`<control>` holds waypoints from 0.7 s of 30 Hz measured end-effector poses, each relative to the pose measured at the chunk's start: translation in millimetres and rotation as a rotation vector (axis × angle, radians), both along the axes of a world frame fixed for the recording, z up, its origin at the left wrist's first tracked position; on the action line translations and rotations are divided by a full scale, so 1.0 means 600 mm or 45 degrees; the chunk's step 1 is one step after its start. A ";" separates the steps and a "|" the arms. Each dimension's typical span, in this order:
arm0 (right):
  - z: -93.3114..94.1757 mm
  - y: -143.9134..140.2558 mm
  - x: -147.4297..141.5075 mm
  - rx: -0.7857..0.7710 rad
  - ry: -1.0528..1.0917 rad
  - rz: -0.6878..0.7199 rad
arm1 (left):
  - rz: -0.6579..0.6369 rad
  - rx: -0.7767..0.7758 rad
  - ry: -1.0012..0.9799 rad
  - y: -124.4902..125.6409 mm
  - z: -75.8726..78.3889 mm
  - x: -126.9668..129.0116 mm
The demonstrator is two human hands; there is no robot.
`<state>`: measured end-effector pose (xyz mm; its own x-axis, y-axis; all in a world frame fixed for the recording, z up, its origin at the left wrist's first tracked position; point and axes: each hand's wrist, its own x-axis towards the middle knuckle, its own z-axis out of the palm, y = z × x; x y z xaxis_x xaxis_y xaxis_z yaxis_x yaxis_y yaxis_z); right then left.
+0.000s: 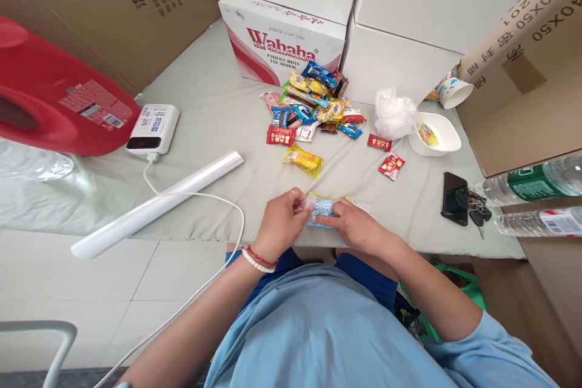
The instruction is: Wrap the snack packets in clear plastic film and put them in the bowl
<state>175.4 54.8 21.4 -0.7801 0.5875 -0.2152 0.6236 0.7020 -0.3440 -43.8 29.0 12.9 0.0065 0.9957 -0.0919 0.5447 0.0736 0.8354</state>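
Both hands pinching one blue snack packet [322, 213] at table edge, 6 o'clock: left hand [280, 224] closed on one end, right hand [354, 227] on other, opposed as if for tearing. Snack pile [313, 106] at 12, white bowl [434, 133] at 2.

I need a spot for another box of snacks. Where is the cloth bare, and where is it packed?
Bare cloth lies between the power bank, the Wahaha carton and the snack pile. A smaller patch lies between the right hand and the phone. It is crowded around the pile, the white bowl and the bottles.
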 end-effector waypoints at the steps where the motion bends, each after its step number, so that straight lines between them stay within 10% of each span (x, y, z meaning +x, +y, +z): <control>1: -0.001 0.000 -0.001 0.003 0.025 0.004 | -0.031 0.022 -0.029 -0.004 0.000 0.017; 9: 0.025 -0.012 0.061 -0.339 0.430 -0.093 | -0.326 0.421 0.372 -0.030 -0.026 0.070; 11: 0.028 -0.008 0.087 -0.418 0.505 -0.449 | -0.375 0.434 0.559 -0.037 -0.030 0.069; 15: -0.001 0.010 0.111 0.033 0.438 -1.166 | -0.438 0.429 0.907 -0.051 -0.040 0.084; 21: -0.017 -0.003 0.106 -0.023 0.295 -0.963 | -0.427 0.459 1.125 -0.066 -0.052 0.106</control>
<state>239.0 52.7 11.4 -0.1967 0.9742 -0.1105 0.8406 0.1095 -0.5304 19.6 -10.6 -18.3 0.3664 0.9243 0.1065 0.9250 -0.3742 0.0653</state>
